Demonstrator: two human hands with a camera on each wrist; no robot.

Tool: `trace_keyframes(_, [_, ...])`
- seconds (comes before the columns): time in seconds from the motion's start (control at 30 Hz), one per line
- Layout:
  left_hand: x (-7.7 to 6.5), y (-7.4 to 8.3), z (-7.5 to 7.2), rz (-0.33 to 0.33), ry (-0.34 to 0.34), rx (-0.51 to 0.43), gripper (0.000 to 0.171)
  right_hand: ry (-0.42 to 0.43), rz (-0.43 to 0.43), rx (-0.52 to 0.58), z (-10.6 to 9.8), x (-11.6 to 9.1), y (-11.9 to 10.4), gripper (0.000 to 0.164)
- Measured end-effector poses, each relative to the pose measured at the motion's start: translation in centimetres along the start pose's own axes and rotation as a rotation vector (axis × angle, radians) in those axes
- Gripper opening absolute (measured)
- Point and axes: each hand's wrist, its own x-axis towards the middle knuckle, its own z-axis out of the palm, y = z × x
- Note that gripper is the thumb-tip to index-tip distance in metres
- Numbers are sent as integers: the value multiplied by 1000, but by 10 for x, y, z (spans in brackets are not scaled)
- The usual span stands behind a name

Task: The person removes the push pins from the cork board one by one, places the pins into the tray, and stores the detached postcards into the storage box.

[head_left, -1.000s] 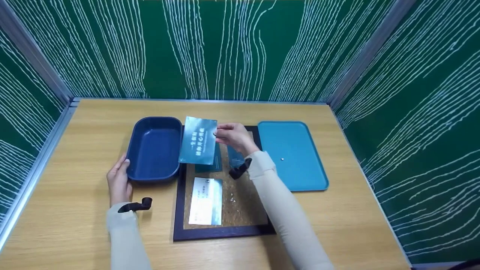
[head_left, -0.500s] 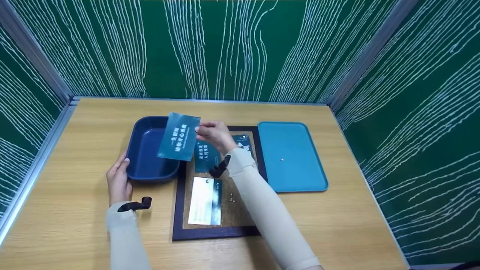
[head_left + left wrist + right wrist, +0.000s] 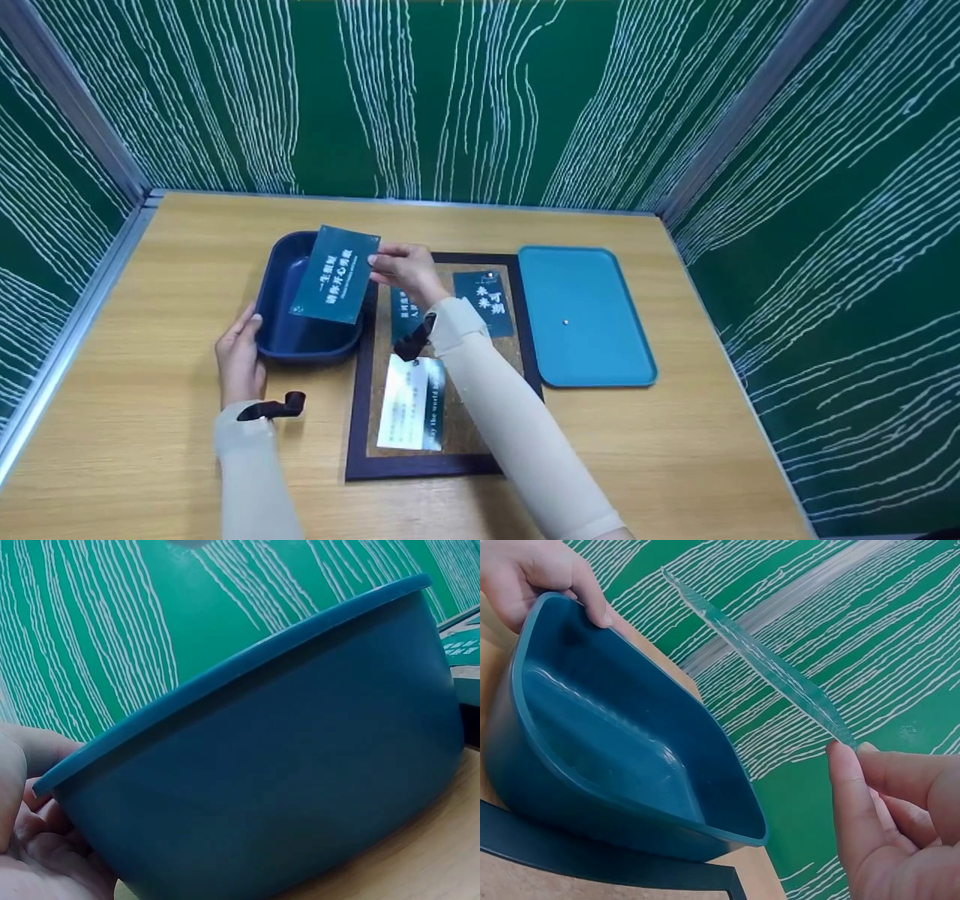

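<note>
In the head view my right hand (image 3: 411, 271) pinches a dark green card (image 3: 335, 274) with white lettering by its right edge, holding it over a deep blue plastic bin (image 3: 271, 330). The right wrist view shows the card (image 3: 769, 664) nearly edge-on between thumb and fingertips, above the level of the bin's rim. My left hand (image 3: 238, 356) grips the bin's left wall, thumb over the rim. From the left wrist camera the bin's outer wall (image 3: 262, 765) fills most of the picture. The bin's inside (image 3: 615, 735) shows no contents in the right wrist view.
Right of the bin lies a dark-framed cork board (image 3: 480, 390). On it are a pale shiny card (image 3: 405, 405), a green card (image 3: 495, 319) with a pin near its top, and another green card (image 3: 403, 315) partly behind my right hand. A teal tray (image 3: 592, 292) holds a small pin (image 3: 565, 322).
My right hand has carried the green card leftward from above the board to over the bin. The pinned card on the board shows more fully. My left hand stays on the bin.
</note>
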Motion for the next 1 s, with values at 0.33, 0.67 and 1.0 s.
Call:
trace_keyframes(0.33, [1, -3, 1, 46, -2, 12, 49, -1, -15, 12, 14, 2, 9, 29])
trace_keyframes(0.67, [1, -2, 0, 20, 13, -9, 49, 11, -10, 21, 24, 3, 11, 25])
trace_keyframes(1.0, [1, -1, 1, 6, 24, -8, 50, 20, 6, 7, 25, 2, 10, 23])
